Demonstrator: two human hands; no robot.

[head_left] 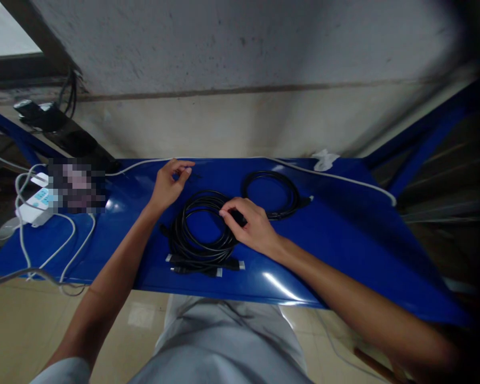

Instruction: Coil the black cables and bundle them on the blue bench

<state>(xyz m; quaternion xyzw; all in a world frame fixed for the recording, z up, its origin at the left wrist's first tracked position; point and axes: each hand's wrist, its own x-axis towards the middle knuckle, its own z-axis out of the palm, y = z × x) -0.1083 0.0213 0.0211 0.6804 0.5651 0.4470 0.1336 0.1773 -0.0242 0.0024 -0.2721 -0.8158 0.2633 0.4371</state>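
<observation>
A thick coil of black cable (202, 248) lies on the blue table, its plug ends with pale tips gathered on the near side. My right hand (254, 224) is at the coil's right edge, thumb and forefinger pinched together over its strands. Whether a strand is between those fingertips I cannot tell. Beyond the coil to the left, my left hand (171, 184) is raised with thumb and forefinger nearly meeting. A thin dark strip seems to show by its fingertips, too small to name. Behind my right hand lies a second, thinner black cable coil (292, 197), partly covered by that hand.
The blue table (356, 250) meets a wall at the back. A white power strip (40, 205) with looping white cords sits at the left, beside a blurred-out patch. A white cord (336, 175) runs along the back edge, near a crumpled clear plastic piece (325, 159).
</observation>
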